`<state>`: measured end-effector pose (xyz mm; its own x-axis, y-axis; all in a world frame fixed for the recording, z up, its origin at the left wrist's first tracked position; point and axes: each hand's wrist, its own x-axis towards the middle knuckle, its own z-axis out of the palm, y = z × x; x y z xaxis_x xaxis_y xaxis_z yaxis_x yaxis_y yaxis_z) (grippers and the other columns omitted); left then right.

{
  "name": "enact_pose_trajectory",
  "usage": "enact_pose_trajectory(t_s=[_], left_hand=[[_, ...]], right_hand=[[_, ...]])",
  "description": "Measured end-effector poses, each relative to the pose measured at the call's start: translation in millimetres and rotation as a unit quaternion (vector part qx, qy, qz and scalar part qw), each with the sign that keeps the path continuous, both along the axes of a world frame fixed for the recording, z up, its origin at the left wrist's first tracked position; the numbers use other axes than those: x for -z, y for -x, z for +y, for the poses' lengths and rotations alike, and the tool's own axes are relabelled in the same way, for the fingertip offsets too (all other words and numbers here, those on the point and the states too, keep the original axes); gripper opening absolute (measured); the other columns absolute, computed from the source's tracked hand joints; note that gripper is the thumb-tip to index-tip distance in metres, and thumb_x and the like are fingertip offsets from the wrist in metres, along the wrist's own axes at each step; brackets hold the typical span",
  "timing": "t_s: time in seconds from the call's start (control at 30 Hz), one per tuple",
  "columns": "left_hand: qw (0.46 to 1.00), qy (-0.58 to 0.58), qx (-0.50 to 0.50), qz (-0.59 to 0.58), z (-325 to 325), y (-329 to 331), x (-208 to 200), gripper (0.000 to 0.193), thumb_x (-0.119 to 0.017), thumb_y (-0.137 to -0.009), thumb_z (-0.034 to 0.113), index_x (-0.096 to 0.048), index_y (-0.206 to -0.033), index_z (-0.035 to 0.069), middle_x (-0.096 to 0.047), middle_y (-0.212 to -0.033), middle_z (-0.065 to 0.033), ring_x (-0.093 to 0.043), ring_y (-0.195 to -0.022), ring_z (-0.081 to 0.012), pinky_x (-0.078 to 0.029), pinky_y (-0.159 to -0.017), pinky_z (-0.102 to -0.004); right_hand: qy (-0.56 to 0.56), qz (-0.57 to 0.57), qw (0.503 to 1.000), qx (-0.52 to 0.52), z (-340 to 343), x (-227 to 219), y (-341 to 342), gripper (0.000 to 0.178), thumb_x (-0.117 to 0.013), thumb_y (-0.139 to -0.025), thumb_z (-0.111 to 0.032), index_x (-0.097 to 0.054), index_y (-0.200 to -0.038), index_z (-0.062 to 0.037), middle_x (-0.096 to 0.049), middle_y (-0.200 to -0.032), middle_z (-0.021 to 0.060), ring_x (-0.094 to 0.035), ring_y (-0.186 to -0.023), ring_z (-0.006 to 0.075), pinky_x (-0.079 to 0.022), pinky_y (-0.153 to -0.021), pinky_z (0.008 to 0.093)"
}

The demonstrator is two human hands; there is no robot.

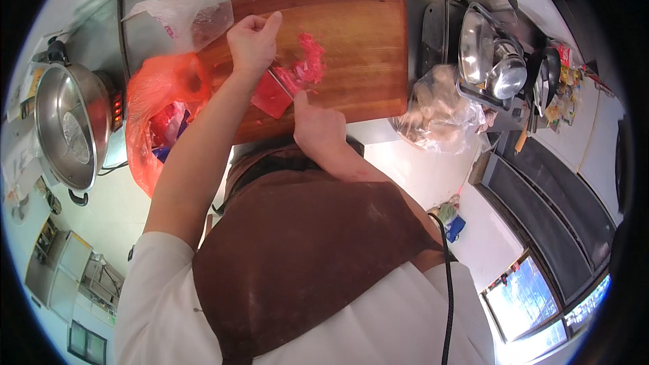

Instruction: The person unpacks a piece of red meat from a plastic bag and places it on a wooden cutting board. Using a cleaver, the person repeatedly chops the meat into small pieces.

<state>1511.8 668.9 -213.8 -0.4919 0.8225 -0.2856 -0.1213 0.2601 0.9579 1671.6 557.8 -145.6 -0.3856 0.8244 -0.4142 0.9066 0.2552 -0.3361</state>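
Red raw meat (309,61) lies in the middle of a big wooden cutting board (365,40). My left hand (252,44) is curled with the thumb up and presses on the meat's left end. My right hand (318,128) sits at the board's near edge, index finger stretched forward. It grips a broad cleaver (272,94) whose flat blade looks red and lies between my two hands. The handle is hidden inside the palm.
An orange plastic bag (152,118) lies off the board's left end, and a clear bag (189,17) on its far left corner. A steel pot (67,128) stands left. A bag of pale food (439,108) and steel lids and pans (493,61) are right.
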Motion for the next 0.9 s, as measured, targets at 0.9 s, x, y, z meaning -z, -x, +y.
enact_pose_trajectory(t_s=[0.9], left_hand=[[0.982,0.009,0.027,0.186,-7.0,-12.2,-16.0,0.034,-0.081,-0.084,0.020,-0.060,-0.065,0.001,-0.057,-0.060,0.0003,-0.048,-0.059,-0.0068,-0.044,-0.056,-0.0271]], right_hand=[[0.033,-0.024,0.999,0.027,-11.8,38.9,-2.6,0.024,-0.056,-0.086,-0.014,-0.053,-0.109,-0.0074,-0.070,-0.076,0.0161,-0.070,-0.066,0.0374,-0.055,-0.060,0.0515]])
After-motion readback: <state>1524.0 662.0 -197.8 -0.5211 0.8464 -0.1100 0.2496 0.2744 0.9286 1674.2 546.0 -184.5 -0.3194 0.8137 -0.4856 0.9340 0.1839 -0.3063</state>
